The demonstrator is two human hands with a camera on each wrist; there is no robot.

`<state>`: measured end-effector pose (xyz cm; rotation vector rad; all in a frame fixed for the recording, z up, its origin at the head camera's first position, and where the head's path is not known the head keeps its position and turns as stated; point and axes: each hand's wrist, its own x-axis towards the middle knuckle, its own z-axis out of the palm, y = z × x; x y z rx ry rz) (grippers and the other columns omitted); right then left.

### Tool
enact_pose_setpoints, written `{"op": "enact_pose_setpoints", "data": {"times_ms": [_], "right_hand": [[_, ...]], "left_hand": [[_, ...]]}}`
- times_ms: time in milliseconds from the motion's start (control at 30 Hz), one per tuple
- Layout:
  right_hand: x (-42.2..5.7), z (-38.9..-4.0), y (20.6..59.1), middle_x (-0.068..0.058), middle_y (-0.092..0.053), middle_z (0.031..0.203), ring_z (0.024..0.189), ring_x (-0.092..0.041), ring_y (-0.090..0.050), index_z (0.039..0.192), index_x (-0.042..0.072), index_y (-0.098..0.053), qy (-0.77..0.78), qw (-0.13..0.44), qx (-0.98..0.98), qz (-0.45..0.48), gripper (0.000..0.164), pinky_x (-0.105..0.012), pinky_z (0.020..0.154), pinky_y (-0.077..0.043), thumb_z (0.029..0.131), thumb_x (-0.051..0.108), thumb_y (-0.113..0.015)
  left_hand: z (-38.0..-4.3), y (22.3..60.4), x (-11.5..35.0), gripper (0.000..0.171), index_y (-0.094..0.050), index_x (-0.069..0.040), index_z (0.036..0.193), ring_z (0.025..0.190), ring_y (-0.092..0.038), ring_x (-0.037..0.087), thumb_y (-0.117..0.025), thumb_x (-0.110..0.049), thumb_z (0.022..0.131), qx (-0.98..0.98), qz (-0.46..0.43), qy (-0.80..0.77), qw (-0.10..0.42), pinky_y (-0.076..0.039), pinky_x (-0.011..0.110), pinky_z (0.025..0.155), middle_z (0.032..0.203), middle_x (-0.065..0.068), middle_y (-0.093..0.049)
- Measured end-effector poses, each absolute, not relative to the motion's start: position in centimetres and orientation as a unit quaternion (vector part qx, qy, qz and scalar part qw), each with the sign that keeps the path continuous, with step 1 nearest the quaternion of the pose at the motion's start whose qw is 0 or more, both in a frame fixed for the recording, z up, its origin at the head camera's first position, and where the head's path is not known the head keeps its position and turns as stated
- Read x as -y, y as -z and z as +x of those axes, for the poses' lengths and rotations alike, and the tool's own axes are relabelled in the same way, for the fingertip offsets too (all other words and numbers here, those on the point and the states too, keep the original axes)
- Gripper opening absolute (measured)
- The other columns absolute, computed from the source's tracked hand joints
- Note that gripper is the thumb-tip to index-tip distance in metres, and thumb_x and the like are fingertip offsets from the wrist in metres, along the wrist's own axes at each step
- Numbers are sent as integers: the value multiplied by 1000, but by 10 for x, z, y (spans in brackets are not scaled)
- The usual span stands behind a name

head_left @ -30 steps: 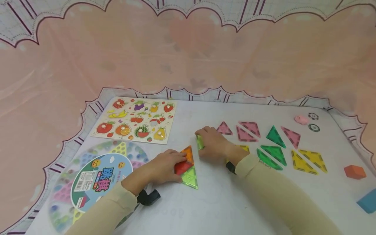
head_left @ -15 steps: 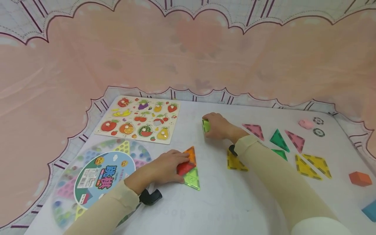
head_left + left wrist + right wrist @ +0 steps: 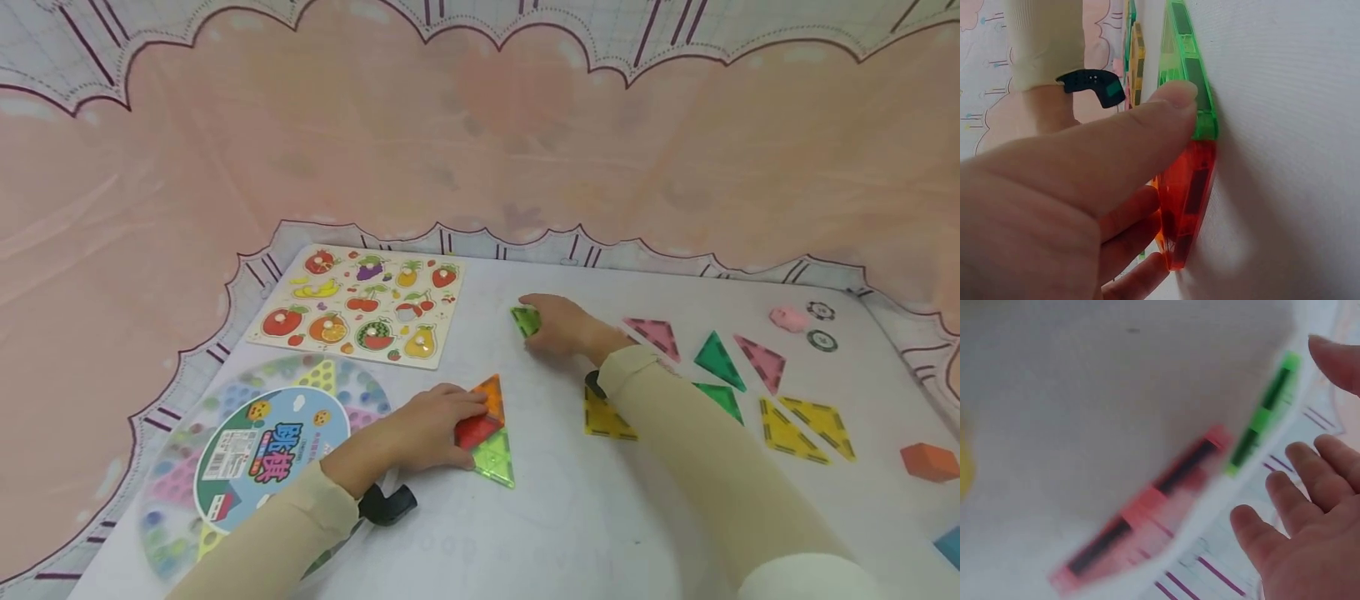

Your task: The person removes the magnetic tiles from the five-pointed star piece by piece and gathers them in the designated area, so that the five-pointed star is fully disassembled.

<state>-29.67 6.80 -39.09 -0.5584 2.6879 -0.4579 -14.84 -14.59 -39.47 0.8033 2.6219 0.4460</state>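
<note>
My left hand rests with its fingertips on a joined group of magnetic tiles: an orange tile, a red tile and a light green triangular tile. In the left wrist view the thumb lies on the green tile's edge, while the other fingertips touch the red one. My right hand is farther back, beside a small green triangular tile. The right wrist view shows its fingers spread and apart from that tile. A pink tile lies near it, hidden behind the hand in the head view.
Pink, green and yellow tiles lie to the right. A fruit peg puzzle is at the back left, a round Chinese checkers set before it. An orange block is at the right edge.
The right hand has carried the small green tile farther back, then let go; the tile has tipped from upright to lower. The left hand stays on the joined tiles.
</note>
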Motion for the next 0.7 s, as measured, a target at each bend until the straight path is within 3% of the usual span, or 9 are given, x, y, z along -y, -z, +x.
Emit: {"op": "enact_pose_setpoints", "data": {"times_ms": [167,400,533,700], "right_hand": [[-82,-281,369,-5,-35,138,125,-25,-30,137,16,-35,170,178,-948,-203,63,-44,102,-21,81,23,-63],[-105,-248,355,-8,-48,127,106,-23,-49,134,16,-41,184,177,-940,-224,57,-42,92,-36,82,25,-63],[-104,-228,365,-6,-51,124,111,-22,-47,131,16,-45,181,179,-934,-250,55,-40,91,-38,81,26,-65],[-88,-211,379,2,-49,127,119,-18,-40,128,17,-49,155,184,-925,-294,52,-39,97,-31,80,28,-66]], "left_hand": [[-149,397,147,67,-45,-17,132,125,-28,19,-70,-40,75,-926,295,-156,177,-29,38,98,138,-6,-36],[-151,398,146,65,-42,-20,134,131,-19,17,-68,-37,77,-913,307,-179,202,-24,40,101,142,-7,-29],[-154,399,147,64,-45,-25,132,133,-12,16,-70,-39,74,-914,310,-176,194,-22,43,102,142,-11,-27],[-155,400,150,69,-47,-25,130,124,-27,18,-75,-41,68,-926,289,-185,158,-32,40,95,133,-11,-39]]}}
